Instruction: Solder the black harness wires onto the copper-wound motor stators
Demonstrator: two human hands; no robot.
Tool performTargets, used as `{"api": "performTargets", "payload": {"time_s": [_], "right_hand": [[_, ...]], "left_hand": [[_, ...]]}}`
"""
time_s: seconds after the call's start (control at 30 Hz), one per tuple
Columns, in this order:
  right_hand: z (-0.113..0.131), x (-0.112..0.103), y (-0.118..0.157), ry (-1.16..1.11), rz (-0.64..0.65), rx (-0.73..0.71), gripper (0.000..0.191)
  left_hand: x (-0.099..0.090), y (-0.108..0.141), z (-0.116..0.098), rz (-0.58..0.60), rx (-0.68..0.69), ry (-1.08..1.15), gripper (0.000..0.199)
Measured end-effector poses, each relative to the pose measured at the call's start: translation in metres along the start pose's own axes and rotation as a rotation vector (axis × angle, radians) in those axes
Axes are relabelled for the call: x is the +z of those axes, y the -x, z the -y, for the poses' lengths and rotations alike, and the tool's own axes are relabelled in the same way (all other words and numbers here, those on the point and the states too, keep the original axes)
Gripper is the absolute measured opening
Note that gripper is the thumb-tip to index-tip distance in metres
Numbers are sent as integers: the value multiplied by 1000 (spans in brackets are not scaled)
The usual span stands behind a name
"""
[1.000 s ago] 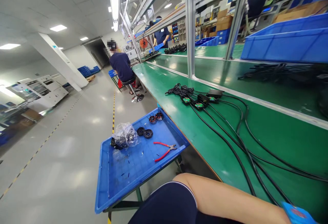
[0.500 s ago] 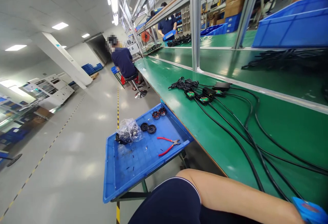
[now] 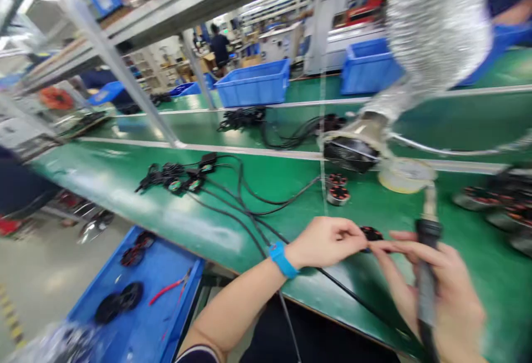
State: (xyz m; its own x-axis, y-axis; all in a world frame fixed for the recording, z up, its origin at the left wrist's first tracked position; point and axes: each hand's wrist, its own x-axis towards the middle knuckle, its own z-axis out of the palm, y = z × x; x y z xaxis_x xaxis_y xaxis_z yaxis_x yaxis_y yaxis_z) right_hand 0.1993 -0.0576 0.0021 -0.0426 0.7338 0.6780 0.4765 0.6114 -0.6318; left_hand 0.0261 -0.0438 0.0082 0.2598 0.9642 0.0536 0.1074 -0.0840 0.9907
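Over bench, right grip holding soldering iron; long axis upright in view, metal end topmost.

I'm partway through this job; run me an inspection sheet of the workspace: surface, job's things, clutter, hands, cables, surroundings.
Surface: green workbench, glossy.
Job's things: dark part at the fingertips, partly hidden; soldering iron, tip up; two wound stators beyond the left hand.
Clutter: blue tray with red-handled pliers, black housing and plastic bag.
Hands: left hand has its fingertips at the dark part, grip unclear; right hand holds the iron.
Cables: black cables cross on the bench; one passes behind the left wrist.
Surroundings: silver duct hose overhead, blue bin behind, person in the background.
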Motion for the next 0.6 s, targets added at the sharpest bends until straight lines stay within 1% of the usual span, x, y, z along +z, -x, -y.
{"api": "performTargets", "payload": {"time_s": [0.07, 0.13, 0.2, 0.3, 0.33, 0.4, 0.5, 0.6], "right_hand": [[-6, -2, 3, 34, 29, -52, 18], [-10, -2, 4, 13, 16, -53, 19], [-13, -3, 4, -29, -15, 6, 24], [-15, -8, 5, -110, -32, 183, 38], [-15, -10, 6, -138, -38, 240, 38], [-16, -13, 8, -197, -54, 318, 34], [-17, -16, 11, -306, -95, 354, 25], [-20, -17, 16, -361, -110, 346, 25]], "left_hand": [[1, 1, 3, -16, -40, 32, 17], [2, 0, 2, -54, -55, 21, 16], [3, -2, 1, -116, -63, -6, 16], [4, -8, 0, -174, -80, -37, 17], [5, -11, 0, -176, -80, -41, 17], [5, -15, 1, -171, -73, -49, 18], [5, -19, 3, -173, -70, -68, 19], [5, -20, 5, -177, -84, -84, 20]]}}
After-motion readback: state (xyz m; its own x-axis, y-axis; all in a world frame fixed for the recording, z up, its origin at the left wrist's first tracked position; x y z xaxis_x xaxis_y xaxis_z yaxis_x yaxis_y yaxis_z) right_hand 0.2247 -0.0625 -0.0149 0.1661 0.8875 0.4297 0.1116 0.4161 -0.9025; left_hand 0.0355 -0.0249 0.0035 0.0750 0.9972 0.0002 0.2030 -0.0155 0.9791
